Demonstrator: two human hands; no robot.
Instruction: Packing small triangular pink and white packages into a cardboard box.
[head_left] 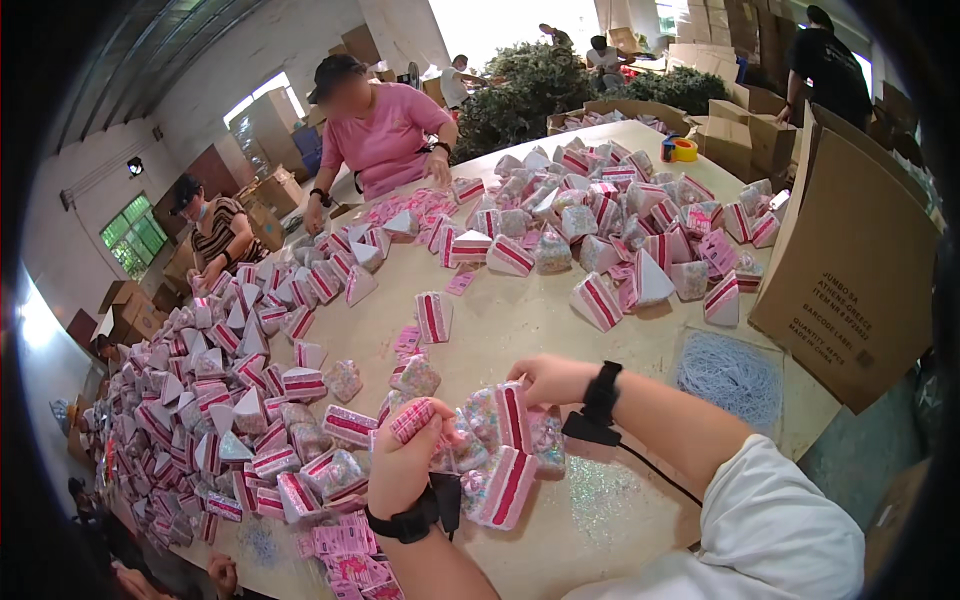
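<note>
Toy cake slices, white and glittery with dark pink stripes, cluster in front of me. My left hand (405, 450) is closed around a small pink-and-white patterned piece (412, 420); its kind is not clear, and the fingers partly cover it. My right hand (550, 381) has its fingers bent at the top of an upright cake slice (514, 420), seemingly pinching its edge; the fingertips are partly hidden. Just below stands another cake slice (503, 488), touching the group. Pink printed cards (345, 550) lie in a loose pile left of my left forearm.
Heaps of cake slices (215, 400) cover the left side and the far right of the table (630, 540). A cardboard box (850, 260) stands at the right edge, near shredded pale filler (730, 375). Across the table, a person in pink (385, 140) handles pink cards. Yellow tape (683, 150) lies farther back.
</note>
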